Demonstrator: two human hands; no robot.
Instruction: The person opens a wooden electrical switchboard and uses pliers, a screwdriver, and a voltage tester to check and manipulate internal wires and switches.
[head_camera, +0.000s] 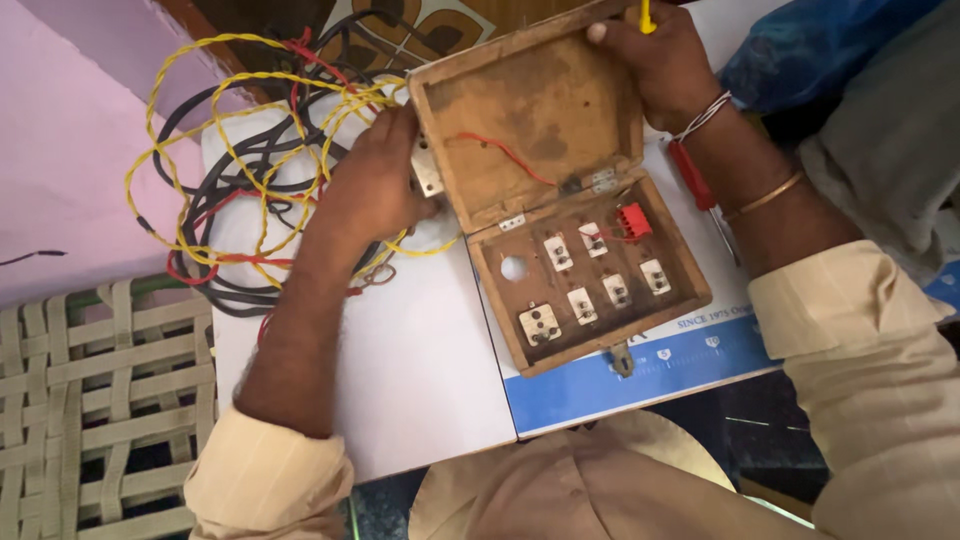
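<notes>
Box: A wooden box (560, 200) is laid open on the white board (420, 370) of the bench. Its lid (525, 125) is tipped up and back on small metal hinges.
Inside: Small white switch parts (583, 305) and a red block (632, 221) are seen in the bottom half. A thin red wire (500, 152) is run across the inside of the lid.
Left hand: The left hand (375, 180) is pressed on the left edge of the lid, by a small metal plate (427, 170). Its grip is closed on that edge.
Right hand: The right hand (655, 60) is held on the top right corner of the lid. Its grip is closed there, and a thin yellow piece (646, 14) is tucked in the fingers.
Wires: A tangle of yellow, red and black wires (240, 170) is piled just beside the left hand.
Tool: A red screwdriver (695, 185) is left on the board under the right wrist.
Feel: The box is judged hard, stiff and a bit heavy. The hinges look weak, so the wood edges are best held, not the little parts or wires.
</notes>
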